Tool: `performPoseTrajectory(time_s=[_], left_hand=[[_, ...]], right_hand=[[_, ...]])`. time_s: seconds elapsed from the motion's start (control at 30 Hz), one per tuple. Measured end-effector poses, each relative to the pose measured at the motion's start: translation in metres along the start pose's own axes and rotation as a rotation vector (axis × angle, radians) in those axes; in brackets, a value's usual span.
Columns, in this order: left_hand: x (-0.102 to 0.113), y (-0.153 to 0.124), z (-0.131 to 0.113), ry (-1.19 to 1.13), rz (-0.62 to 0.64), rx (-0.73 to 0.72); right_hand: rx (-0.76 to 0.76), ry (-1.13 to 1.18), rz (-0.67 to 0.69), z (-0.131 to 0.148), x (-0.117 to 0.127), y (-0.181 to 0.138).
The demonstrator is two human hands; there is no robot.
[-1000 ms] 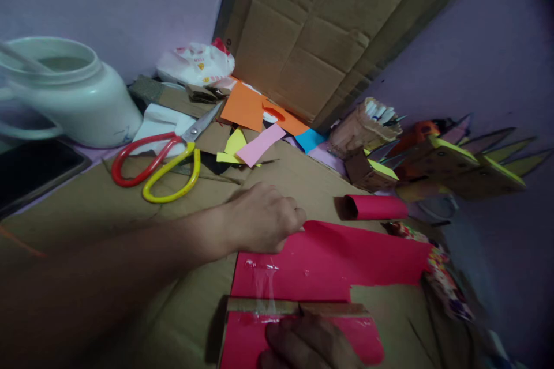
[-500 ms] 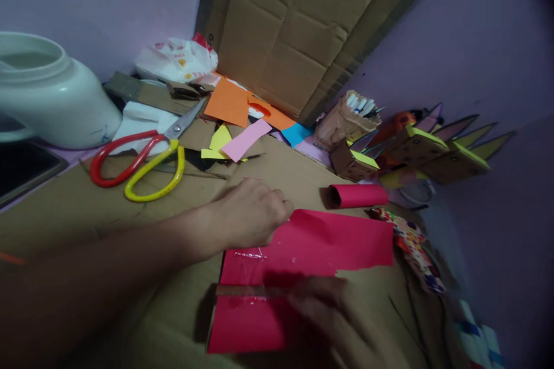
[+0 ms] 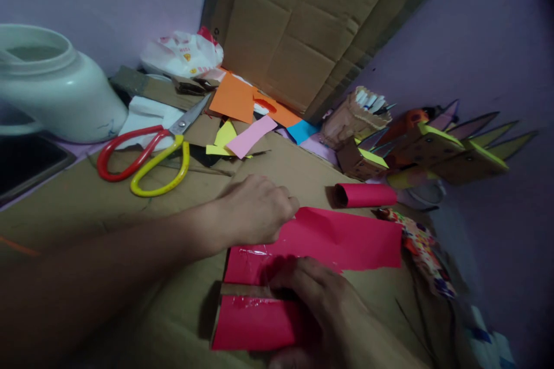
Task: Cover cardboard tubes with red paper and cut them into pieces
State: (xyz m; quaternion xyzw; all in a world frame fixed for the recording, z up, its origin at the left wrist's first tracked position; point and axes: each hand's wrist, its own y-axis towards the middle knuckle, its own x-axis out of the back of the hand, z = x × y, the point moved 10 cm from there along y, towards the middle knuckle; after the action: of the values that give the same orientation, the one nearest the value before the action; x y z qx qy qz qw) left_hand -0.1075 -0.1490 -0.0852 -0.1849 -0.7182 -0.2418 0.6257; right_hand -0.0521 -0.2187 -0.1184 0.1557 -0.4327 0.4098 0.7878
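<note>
A sheet of red paper point(image 3: 346, 236) lies over a piece of brown cardboard, whose bare strip point(image 3: 242, 290) shows between two red areas. Shiny clear patches, like glue or tape, mark the red surface beside this strip. My left hand point(image 3: 257, 210) is closed at the paper's far left edge, its fingertips hidden under the knuckles. My right hand point(image 3: 324, 300) rests over the near part, bent fingers touching the paper and strip, thumb apart at the near edge. Scissors point(image 3: 162, 155) with one red and one yellow handle lie beyond my left forearm.
A red paper roll point(image 3: 366, 195) and a floral-patterned object point(image 3: 422, 248) lie to the right. Paper scraps point(image 3: 231, 101), a pen holder point(image 3: 352, 118) and small cardboard boxes point(image 3: 361, 158) stand behind. A white jug point(image 3: 64, 92) is at left; a large cardboard sheet point(image 3: 303, 23) leans behind.
My right hand has moved forward and left onto the paper and strip, its fingers now pressed down. My left hand stays at the same edge. The view has shifted slightly.
</note>
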Motion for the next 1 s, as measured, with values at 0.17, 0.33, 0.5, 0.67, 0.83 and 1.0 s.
performPoseTrajectory(time_s=[0.17, 0.33, 0.5, 0.67, 0.83, 1.0], left_hand=[[0.001, 0.001, 0.0, 0.0, -0.005, -0.016], [0.0, 0.0, 0.0, -0.003, -0.005, -0.031], [0.001, 0.0, 0.0, -0.012, -0.007, -0.025], [0.001, 0.001, 0.003, -0.028, 0.01, -0.006], [0.0, 0.001, 0.004, -0.03, 0.02, 0.008], [0.001, 0.0, 0.003, -0.038, -0.009, 0.001]], right_hand=[[-0.004, 0.01, 0.052, 0.004, 0.004, 0.001], [-0.014, -0.016, 0.063, 0.014, 0.014, 0.002], [-0.004, 0.022, 0.066, 0.017, 0.015, 0.004], [0.059, 0.13, -0.011, 0.022, 0.024, 0.005], [0.079, 0.142, -0.037, 0.028, 0.037, 0.009], [0.004, 0.116, -0.015, 0.03, 0.044, 0.011]])
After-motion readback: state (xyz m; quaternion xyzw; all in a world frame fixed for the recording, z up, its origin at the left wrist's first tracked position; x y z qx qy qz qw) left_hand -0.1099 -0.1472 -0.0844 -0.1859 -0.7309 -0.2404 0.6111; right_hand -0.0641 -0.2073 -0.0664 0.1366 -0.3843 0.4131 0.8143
